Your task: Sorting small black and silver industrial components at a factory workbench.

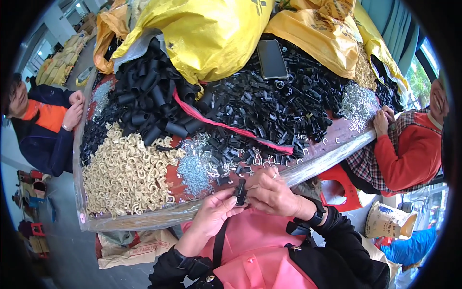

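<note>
My left hand [218,210] pinches a small black plastic part [240,191] upright between thumb and fingers, just off the table's near edge. Close beside it, my right hand [273,193] has its fingers pressed together against the part's right side; what they hold, if anything, is too small to make out. Beyond my hands lie loose black plastic parts [269,113] in a wide heap. To their left are a small pile of silvery metal pieces [193,174] and a large pile of beige ring-shaped pieces [127,173].
A wooden rim [144,221] edges the table. Black tubes [144,91], a red strap [211,120], a phone [272,59] and yellow sacks [216,38] lie farther back. Metal U-shaped hooks [357,107] are piled at right. Two people sit at the sides, beside a red stool [341,192].
</note>
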A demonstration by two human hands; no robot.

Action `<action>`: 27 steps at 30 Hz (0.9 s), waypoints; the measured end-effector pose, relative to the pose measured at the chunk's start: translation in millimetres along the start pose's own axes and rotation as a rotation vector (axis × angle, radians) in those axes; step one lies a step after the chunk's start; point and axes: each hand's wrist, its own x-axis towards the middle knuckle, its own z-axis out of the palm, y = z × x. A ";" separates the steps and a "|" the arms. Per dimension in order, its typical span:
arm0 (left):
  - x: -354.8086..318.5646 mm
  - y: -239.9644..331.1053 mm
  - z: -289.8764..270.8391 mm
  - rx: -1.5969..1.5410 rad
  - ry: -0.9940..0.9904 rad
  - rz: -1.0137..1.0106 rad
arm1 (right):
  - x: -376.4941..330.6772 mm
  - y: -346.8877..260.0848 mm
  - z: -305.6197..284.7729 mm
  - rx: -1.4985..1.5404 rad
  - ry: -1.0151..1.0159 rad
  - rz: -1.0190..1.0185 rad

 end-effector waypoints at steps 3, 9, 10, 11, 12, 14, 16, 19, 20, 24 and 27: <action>-0.9 0.3 2.7 0.045 0.011 -0.001 | -2.0 -5.2 1.3 -0.072 -0.014 -0.039; -3.7 1.3 9.2 0.149 0.031 0.007 | 0.7 -7.1 4.1 -0.135 -0.078 -0.096; -3.8 1.4 9.1 0.177 0.029 0.014 | 1.4 -6.8 4.9 -0.138 -0.084 -0.098; -4.0 1.3 8.8 0.206 0.027 0.020 | 2.3 -6.9 5.2 -0.136 -0.086 -0.097; -4.6 0.9 8.3 0.235 0.025 0.027 | 3.2 -7.4 5.2 -0.108 -0.103 -0.065; -5.7 -1.2 5.1 0.261 0.026 0.010 | 5.0 -8.6 5.4 -0.053 -0.137 -0.003; -4.9 -3.2 1.7 0.313 0.019 -0.023 | 6.5 -9.2 5.7 -0.046 -0.162 0.020; -2.8 -2.3 2.4 0.303 0.010 -0.037 | 9.1 -9.2 7.2 -0.031 -0.206 0.060; -2.3 -1.5 2.6 0.302 0.007 -0.042 | 9.9 -8.3 8.2 -0.022 -0.185 0.063; -1.7 0.6 -2.8 0.068 0.031 -0.070 | 8.8 1.3 13.8 0.074 -0.062 0.083; -0.8 -1.0 -16.7 -0.016 -0.002 -0.084 | 0.2 17.7 11.8 0.241 0.100 0.108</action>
